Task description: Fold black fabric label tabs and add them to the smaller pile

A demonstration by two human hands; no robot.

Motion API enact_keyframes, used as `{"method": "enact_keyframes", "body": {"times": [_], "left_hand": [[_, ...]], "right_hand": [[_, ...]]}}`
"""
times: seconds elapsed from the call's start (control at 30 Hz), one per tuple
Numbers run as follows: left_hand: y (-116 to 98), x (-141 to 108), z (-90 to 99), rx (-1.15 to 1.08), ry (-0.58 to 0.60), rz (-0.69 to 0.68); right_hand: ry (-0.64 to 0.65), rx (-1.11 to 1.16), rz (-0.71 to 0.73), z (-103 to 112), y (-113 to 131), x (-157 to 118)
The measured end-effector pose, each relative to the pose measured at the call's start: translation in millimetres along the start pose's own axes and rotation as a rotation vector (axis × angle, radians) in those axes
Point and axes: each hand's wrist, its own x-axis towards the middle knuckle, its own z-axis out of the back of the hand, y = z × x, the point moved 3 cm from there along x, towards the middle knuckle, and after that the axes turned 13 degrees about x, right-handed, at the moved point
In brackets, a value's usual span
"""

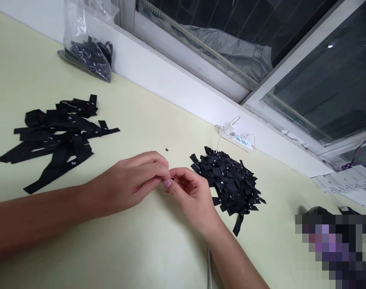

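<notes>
"one wide pale table (pixel 134 257) under all of it. what would you watch?"

"biggest first: the loose black strips (pixel 72 120), well left of the black heap (pixel 231 180). the left forearm (pixel 41 218) lies near them, so a careless sweep could drag some out of place."

"and the heap itself?"

"ends poke out all round it. i'd say a bump from the right wrist (pixel 214 233) could scatter its near edge."

"the clear bag (pixel 92 60)?"

"far left of the heap and farther back. if knocked, it might slump."

"now the hands."

"left hand (pixel 131 176) and right hand (pixel 190 196) meet just left of the heap, fingers drawn in narrow, tips pinched together. behind the heap sits a power strip (pixel 240 140), with a white cord (pixel 219 140) coming down to the pile; a tug on that could pull strips along."

"what's in the fingers?"

"a dark sliver (pixel 172 178), left of the heap, mostly covered by fingertips. i can't tell what it is. a grip that small could slip, and anything dark would be hard to find among black strips."

"like that dark speck (pixel 166 149)?"

"that's on the bare tabletop left of the heap, just past the fingertips. a stray brush might flick it away."
</notes>
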Motion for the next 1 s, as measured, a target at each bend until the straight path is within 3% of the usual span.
{"method": "enact_keyframes", "body": {"times": [0.17,0.37,0.57,0.67,0.77,1.0], "left_hand": [[6,4,1.2,0.002,-0.053,-0.029],[17,6,-2.2,0.048,-0.094,-0.068],[8,5,10.5,0.372,-0.279,-0.185],[2,3,6.3,0.333,-0.159,-0.271],[5,1,-3.9,0.195,-0.007,-0.232],[12,1,-10.1,0.056,0.033,-0.12]], "right_hand": [[0.005,0.129,-0.093,8,-9,5],[-0.079,0.075,-0.065,14,-7,7],[-0.203,-0.046,-0.033,16,-6,6],[-0.209,-0.049,-0.021,13,-6,5],[-0.131,-0.005,-0.02,7,-6,3],[-0.094,-0.143,0.025,4,-9,0]]}}
